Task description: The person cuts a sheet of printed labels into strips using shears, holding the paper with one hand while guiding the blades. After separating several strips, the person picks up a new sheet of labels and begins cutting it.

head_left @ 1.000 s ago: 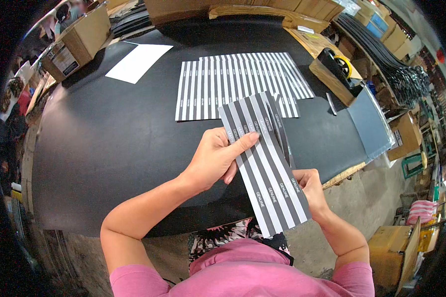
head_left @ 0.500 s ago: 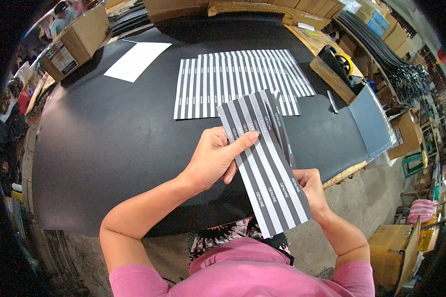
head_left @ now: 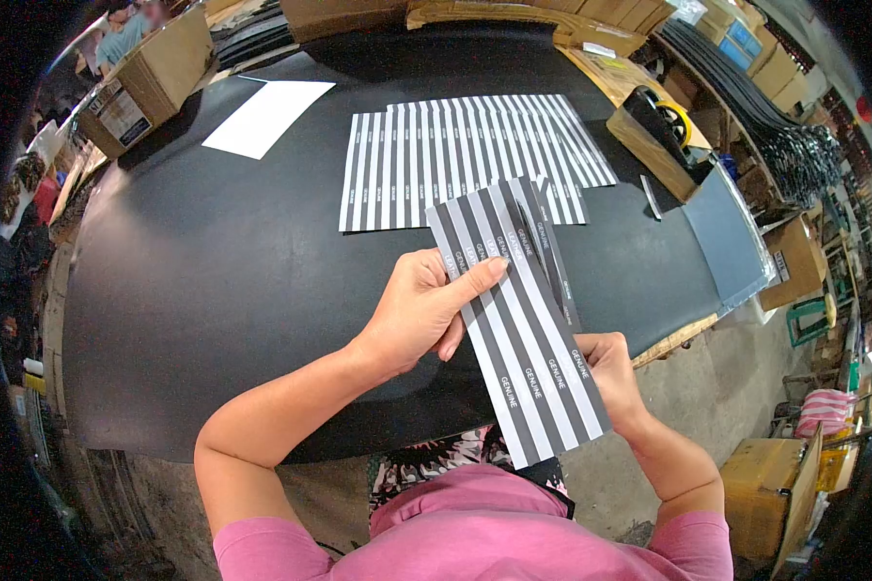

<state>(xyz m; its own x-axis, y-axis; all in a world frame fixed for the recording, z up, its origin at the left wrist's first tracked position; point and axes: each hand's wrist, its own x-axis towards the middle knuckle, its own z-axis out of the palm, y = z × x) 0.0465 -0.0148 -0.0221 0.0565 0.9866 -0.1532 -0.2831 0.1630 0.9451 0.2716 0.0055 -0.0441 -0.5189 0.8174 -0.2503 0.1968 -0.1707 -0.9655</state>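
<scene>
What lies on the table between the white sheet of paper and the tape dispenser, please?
In the head view, striped label sheets lie flat on the black table between the white sheet and the tape dispenser.

A striped sheet (head_left: 518, 324) printed "GENUINE" is held above a black table (head_left: 213, 290), pinched by the left hand (head_left: 421, 310) at its upper edge and gripped by the right hand (head_left: 606, 368) near its lower corner. More striped sheets (head_left: 455, 160) and a white paper (head_left: 266, 116) are laid beyond.

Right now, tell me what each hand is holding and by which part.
Both hold one grey-and-white striped paper sheet: left hand grips its left edge near the far end, right hand its near right edge.
</scene>
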